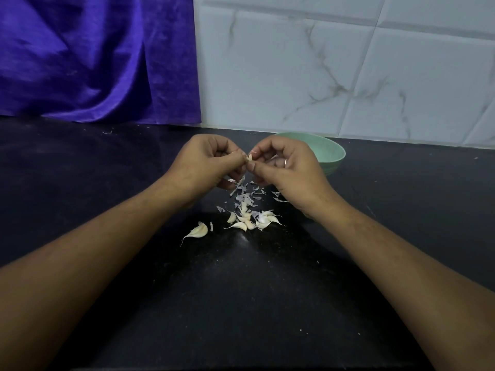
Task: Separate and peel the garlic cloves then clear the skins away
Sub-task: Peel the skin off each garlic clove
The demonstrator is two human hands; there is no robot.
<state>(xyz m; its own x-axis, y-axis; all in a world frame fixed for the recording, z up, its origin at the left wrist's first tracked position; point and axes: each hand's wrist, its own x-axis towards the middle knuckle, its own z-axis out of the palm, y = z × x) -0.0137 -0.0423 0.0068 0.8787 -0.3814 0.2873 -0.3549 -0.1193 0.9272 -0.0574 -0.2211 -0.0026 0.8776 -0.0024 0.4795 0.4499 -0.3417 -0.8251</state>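
Observation:
My left hand (206,164) and my right hand (288,170) meet above the black counter, and both pinch one small garlic clove (250,157) between their fingertips. Below them lies a scatter of thin white garlic skins (245,194). Nearer me sits a cluster of several unpeeled cloves (251,219), and a single larger clove (199,231) lies apart to the left. A pale green bowl (332,153) stands behind my right hand, which partly hides it; its contents are out of sight.
The black counter (241,290) runs from the wall to the near edge. A purple cloth (93,57) hangs at the back left. White marble-look tiles (348,62) cover the wall at the back right. A few skin specks lie far left.

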